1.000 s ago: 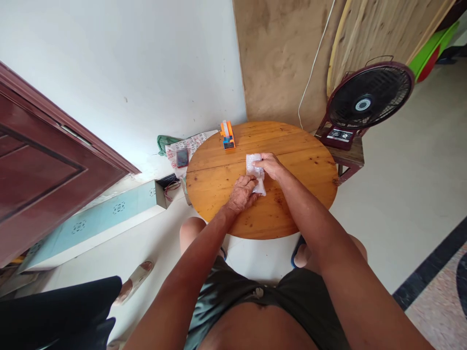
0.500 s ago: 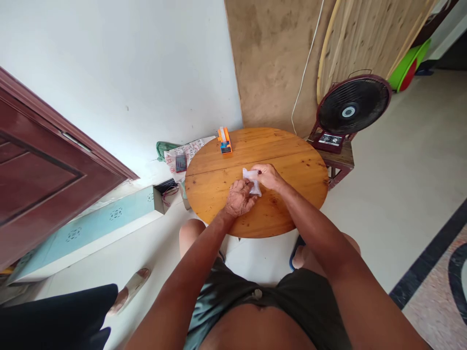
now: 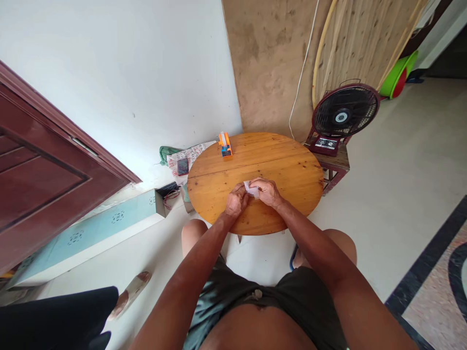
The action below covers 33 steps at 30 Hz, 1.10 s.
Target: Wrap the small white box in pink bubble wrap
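A small, whitish piece of plastic wrap [image 3: 252,191] sits between the two hands, over the near half of the round wooden counter [image 3: 215,180]; whether it rests on the wood is hard to tell. The right hand [image 3: 269,193] has its fingers [image 3: 257,182] bent over the wrap's upper right part, closed on it. The left hand [image 3: 236,200] is curled in at the left edge, its fingers touching the wrap; whether they pinch it cannot be told. Near the far edge stands an orange-and-blue tape dispenser [image 3: 225,147] with a pale strip along its top. Left of the counter, a dark phone [image 3: 183,166] lies on a printed bag [image 3: 174,161], beside a green bag [image 3: 168,154] whose contents are hidden. At right, a fan [image 3: 343,117] stands on a wooden stool [image 3: 336,166], and beyond it is a green tub [image 3: 394,80] with something red [image 3: 400,83] against it.
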Tool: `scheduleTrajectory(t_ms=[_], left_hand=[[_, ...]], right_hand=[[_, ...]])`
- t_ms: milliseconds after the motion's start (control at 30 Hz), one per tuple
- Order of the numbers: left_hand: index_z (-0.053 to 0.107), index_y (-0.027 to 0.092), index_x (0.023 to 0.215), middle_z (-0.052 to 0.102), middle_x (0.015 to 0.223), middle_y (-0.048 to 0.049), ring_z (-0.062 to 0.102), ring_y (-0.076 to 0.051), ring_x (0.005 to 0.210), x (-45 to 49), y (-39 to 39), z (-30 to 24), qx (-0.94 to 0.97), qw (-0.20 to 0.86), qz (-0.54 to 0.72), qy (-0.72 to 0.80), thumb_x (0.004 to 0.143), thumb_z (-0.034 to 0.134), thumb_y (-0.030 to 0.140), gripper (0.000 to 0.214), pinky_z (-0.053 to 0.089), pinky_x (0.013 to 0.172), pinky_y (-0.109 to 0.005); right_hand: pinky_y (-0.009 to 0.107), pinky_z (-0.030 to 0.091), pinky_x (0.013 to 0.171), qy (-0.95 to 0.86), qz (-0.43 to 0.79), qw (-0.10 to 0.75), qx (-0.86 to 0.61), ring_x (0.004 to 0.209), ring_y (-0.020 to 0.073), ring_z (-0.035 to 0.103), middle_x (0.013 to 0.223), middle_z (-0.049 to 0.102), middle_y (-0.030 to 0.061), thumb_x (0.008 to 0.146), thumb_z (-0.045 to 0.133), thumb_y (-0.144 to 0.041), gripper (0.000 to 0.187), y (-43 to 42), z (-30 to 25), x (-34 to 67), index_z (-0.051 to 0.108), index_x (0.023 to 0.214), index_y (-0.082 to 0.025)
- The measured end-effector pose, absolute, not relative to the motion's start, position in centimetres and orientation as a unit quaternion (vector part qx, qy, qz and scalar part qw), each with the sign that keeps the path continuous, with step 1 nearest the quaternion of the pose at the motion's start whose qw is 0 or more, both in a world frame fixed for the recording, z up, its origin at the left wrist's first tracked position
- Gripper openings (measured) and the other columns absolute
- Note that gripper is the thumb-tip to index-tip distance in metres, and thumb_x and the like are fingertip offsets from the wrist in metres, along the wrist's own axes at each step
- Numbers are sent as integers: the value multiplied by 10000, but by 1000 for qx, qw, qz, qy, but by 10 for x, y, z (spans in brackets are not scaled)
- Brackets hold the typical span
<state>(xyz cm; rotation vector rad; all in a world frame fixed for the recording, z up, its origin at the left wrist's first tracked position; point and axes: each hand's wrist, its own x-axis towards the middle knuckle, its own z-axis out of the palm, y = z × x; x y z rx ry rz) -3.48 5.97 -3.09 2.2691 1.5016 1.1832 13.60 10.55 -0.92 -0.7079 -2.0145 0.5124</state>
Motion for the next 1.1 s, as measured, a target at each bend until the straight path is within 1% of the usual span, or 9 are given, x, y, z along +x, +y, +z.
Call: scheduleTrajectory(t_ms=[100, 167, 267, 333, 400, 567, 800, 933, 1100], left_hand=[[597, 172, 1034, 631, 1080, -91, 638, -186, 939, -36, 60, -31, 711, 135, 423, 546, 813, 565, 147, 224, 548, 862, -327], [548, 171, 1132, 614, 1086, -87, 637, -157, 830, -37, 61, -31, 686, 159, 438, 559, 813, 595, 189, 323, 559, 788, -309], [500, 176, 1265, 539, 1259, -127, 637, -161, 935, -37, 64, -29, 708, 165, 446, 522, 836, 585, 209, 438, 555, 848, -311], [561, 174, 1208, 522, 1295, -135, 602, -193, 1097, -37, 66, -28, 734, 157, 439, 494, 852, 560, 203, 357, 531, 939, -328], [614, 168, 1107, 554, 1255, -127, 577, -204, 1156, -36, 67, -28, 742, 155, 437, 485, 861, 544, 201, 258, 506, 994, -345], [629, 158, 932, 607, 1136, -105, 608, -181, 1039, -35, 66, -30, 719, 161, 464, 491, 842, 541, 185, 128, 512, 943, -340], [600, 166, 849, 622, 1073, -89, 608, -155, 903, -38, 70, -27, 696, 197, 482, 495, 815, 584, 195, 47, 512, 810, -282], [627, 169, 949, 661, 1009, -63, 585, -127, 751, -40, 87, -26, 661, 254, 475, 523, 826, 603, 274, 164, 495, 709, -252], [603, 175, 1109, 640, 835, -24, 558, -127, 702, -47, 101, -25, 674, 297, 451, 504, 831, 631, 411, 365, 473, 663, -241]], right_hand=[[327, 524, 893, -827, 203, 438, -287, 944, 195, 674, 976, 733, 69, 830, 568, -193, 165, 101, -10, 138, 728, 814, -227], [347, 520, 926, -834, 189, 433, -284, 976, 202, 672, 1006, 732, 75, 849, 559, -202, 177, 99, -11, 139, 732, 827, -230], [352, 508, 973, -845, 150, 427, -284, 1033, 199, 663, 1060, 727, 78, 878, 527, -196, 214, 95, -15, 141, 738, 887, -233], [352, 500, 998, -853, 128, 420, -282, 1082, 201, 650, 1105, 718, 80, 892, 521, -203, 222, 93, -17, 142, 736, 936, -234], [356, 491, 1022, -861, 119, 413, -272, 1141, 201, 628, 1140, 707, 82, 911, 511, -213, 232, 92, -17, 143, 730, 982, -237], [379, 484, 1041, -868, 126, 406, -258, 1167, 213, 614, 1120, 707, 90, 942, 499, -223, 230, 86, -13, 143, 723, 990, -233], [336, 519, 979, -841, 175, 431, -276, 1091, 197, 648, 1155, 698, 87, 908, 539, -217, 221, 92, -14, 143, 727, 1024, -229], [331, 533, 924, -816, 204, 450, -300, 1009, 193, 673, 1057, 729, 74, 817, 489, -87, 332, 116, -15, 139, 748, 986, -209], [334, 527, 930, -802, 221, 429, -351, 986, 206, 689, 1035, 748, 54, 728, 491, -27, 418, 142, -16, 133, 773, 975, -211]])
